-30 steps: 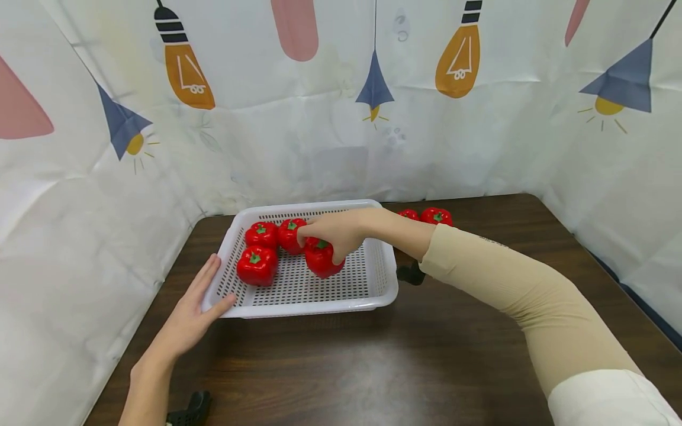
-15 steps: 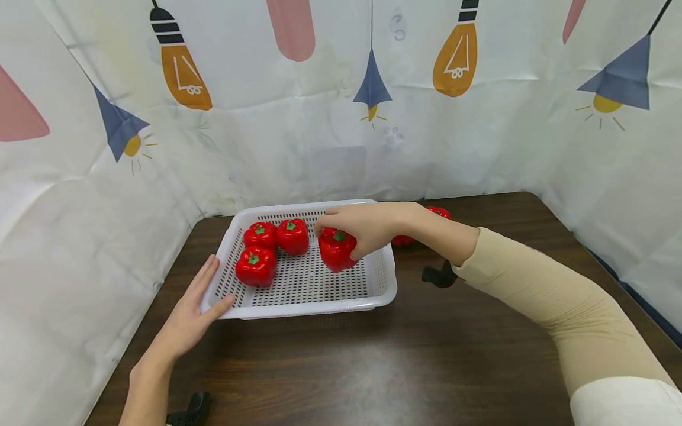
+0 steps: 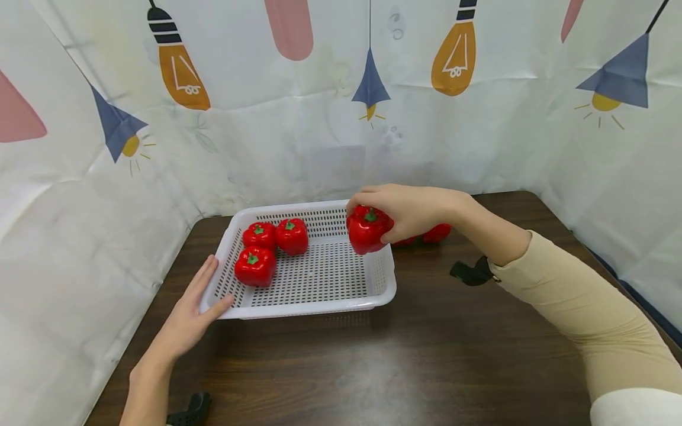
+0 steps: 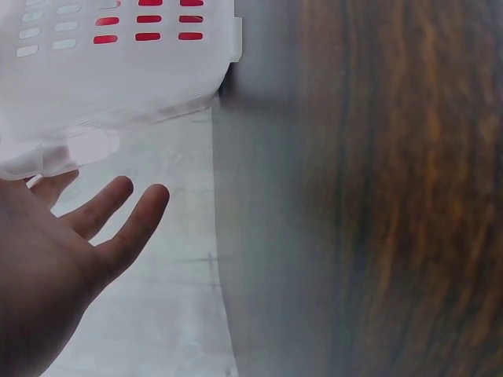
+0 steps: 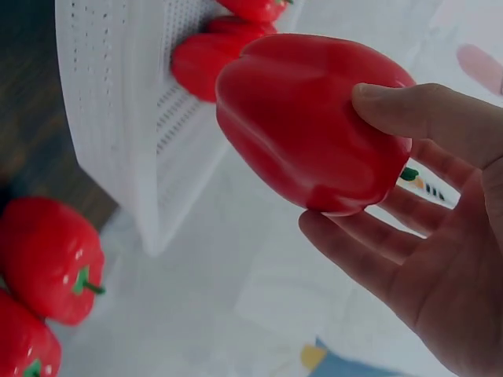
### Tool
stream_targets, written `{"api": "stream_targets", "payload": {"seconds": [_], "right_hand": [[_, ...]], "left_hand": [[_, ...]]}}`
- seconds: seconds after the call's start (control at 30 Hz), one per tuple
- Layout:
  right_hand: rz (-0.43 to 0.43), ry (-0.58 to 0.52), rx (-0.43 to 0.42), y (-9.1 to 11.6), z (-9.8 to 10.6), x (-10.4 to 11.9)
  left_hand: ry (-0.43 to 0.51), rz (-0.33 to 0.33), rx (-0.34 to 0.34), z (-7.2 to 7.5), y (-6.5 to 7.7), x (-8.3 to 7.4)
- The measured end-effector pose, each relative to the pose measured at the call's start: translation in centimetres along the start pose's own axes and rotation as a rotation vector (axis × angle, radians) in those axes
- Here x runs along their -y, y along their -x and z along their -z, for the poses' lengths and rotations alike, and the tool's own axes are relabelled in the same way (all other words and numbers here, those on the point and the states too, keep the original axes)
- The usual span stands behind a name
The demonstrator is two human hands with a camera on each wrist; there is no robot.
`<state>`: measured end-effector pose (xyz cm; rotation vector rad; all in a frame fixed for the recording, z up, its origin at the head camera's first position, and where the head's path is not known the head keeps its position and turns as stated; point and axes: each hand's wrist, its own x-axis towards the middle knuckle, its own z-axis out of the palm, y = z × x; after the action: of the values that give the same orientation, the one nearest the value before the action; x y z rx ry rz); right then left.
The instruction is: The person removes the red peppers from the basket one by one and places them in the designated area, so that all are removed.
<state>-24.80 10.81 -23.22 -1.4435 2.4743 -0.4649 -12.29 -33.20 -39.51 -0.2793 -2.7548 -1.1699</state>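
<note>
Red pepper [image 3: 364, 234] has shifted rightward, held in the right grip [image 3: 407, 207].

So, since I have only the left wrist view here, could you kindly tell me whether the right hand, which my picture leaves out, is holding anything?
Observer: Yes, the right hand grips a red pepper, with its green stem uppermost in the head view.
Operator: Thank you. Could you also tell me how many peppers lie in the white basket, as I see only red through its wall?
Observer: Apart from the gripped one, three peppers are in it, clustered toward its left end.
Operator: And do any show outside it, please?
Observer: Yes, two other peppers show on the table, beyond the basket's right end.
</note>
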Motion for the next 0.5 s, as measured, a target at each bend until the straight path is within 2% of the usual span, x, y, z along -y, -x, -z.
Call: {"api": "stream_targets", "payload": {"seconds": [0.27,0.5], "right_hand": [[0.013,0.01,-0.124,3.7,1.3,-1.9],[-0.032,-0.029,-0.166,6.7,1.8,-4.1]], "left_hand": [[0.006,-0.002,-0.005,-0.1,0.0,0.1],[0.014,-0.004,-0.002,-0.1,0.0,0.3]]}}
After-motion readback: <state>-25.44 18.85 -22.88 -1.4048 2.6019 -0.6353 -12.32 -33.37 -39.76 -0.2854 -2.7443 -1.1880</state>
